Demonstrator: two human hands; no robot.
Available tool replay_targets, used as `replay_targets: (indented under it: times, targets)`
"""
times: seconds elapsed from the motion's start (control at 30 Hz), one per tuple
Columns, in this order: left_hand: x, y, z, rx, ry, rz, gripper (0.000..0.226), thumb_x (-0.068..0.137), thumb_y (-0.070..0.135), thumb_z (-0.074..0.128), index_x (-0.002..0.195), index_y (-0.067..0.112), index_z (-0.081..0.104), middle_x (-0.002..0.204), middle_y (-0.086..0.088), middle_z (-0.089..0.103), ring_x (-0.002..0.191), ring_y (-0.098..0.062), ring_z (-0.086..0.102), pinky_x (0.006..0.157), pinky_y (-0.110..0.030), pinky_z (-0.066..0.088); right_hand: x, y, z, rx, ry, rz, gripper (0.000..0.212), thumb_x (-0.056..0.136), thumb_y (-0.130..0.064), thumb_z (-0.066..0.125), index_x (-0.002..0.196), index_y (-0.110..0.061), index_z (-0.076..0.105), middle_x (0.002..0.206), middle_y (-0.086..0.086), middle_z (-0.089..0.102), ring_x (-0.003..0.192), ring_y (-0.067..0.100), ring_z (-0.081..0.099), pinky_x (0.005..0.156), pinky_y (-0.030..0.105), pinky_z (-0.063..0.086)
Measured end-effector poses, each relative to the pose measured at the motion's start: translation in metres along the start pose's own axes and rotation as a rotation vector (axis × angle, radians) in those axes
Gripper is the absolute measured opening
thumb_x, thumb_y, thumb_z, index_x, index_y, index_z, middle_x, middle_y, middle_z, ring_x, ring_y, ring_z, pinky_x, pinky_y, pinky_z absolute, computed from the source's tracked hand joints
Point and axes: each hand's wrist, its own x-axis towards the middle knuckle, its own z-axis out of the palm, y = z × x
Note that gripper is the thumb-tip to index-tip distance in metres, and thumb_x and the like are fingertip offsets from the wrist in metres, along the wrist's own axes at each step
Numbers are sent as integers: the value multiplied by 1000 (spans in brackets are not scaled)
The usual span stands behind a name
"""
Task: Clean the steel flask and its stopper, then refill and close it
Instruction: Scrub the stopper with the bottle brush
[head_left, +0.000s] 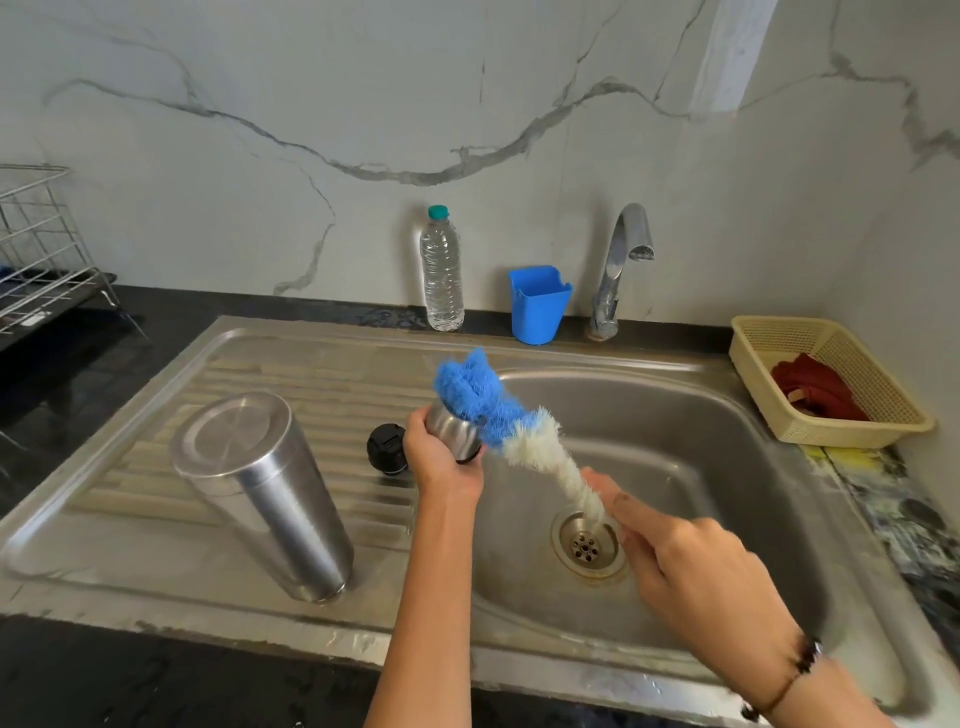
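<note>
scrubbing over the sink (727, 447): left hand (441, 457) curls round a small steel cup (453, 431), right hand (691, 561) pinches the brush (498, 410), bristles running toward 11 o'clock. flask (265, 493) stands at 9 o'clock, stopper (386, 448) beside it.

Both hands raised ahead: left hand (441, 457) clenched, right hand (691, 561) pinching (bracelet on wrist).

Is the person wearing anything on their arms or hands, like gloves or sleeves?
No gloves and no sleeves show: both forearms are bare. The left hand wears nothing that can be seen. The right hand has a thin cord bracelet with dark beads round its wrist. No rings are visible.
</note>
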Motion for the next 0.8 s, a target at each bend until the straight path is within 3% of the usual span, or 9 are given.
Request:
replay_targets:
  times: [0.17,0.23,0.33,0.4,0.5,0.57,0.63,0.8]
  targets:
    - [-3,3,4,157,32,141,18,94,25,45,82,16,55,76,-2,58,63,-15,57,52,-26,44,0,3,2,-14,-18,29,60,97,-32,27,129,-68,-8,101,-2,64,96,27,60,71,34,45]
    - [-11,1,11,192,21,149,18,95,24,45,84,16,57,77,-2,59,65,-15,57,53,-26,45,11,7,7,87,16,25,59,96,-28,33,133,-66,5,90,1,65,86,28,62,69,36,48]
    - [-14,7,10,88,52,92,17,94,23,47,83,15,56,79,-4,59,68,-18,58,53,-28,49,14,16,11,242,42,-9,62,94,-24,41,117,-77,18,73,-1,60,62,25,50,68,37,48]
    - [-9,13,5,29,76,102,15,93,24,48,84,15,56,82,-5,59,72,-20,58,63,-32,50,7,16,13,304,13,-33,69,93,-23,44,106,-85,18,83,-5,66,60,22,41,71,33,50]
    - [-8,13,6,4,66,113,15,92,24,49,84,15,56,83,-6,59,74,-21,59,67,-34,49,10,17,14,418,-4,-57,67,91,-16,49,102,-81,34,97,-7,71,57,11,47,71,30,48]
    - [-12,8,11,18,31,81,16,93,24,48,85,14,56,82,-7,60,72,-21,59,62,-33,48,21,21,11,462,12,-64,63,91,-12,48,111,-71,41,75,-10,68,53,7,41,63,29,45]
    - [-11,6,12,-3,8,23,16,93,26,48,90,12,56,86,-9,61,72,-22,58,60,-32,47,30,25,7,539,25,-64,54,91,-8,48,118,-55,50,53,-11,53,50,8,39,57,27,40]
    - [-1,17,10,-211,-150,-90,48,94,42,53,123,4,51,116,-21,56,107,-30,57,79,-36,52,36,34,7,650,51,-41,50,92,-7,49,117,-50,55,46,-14,45,53,11,34,55,24,38]
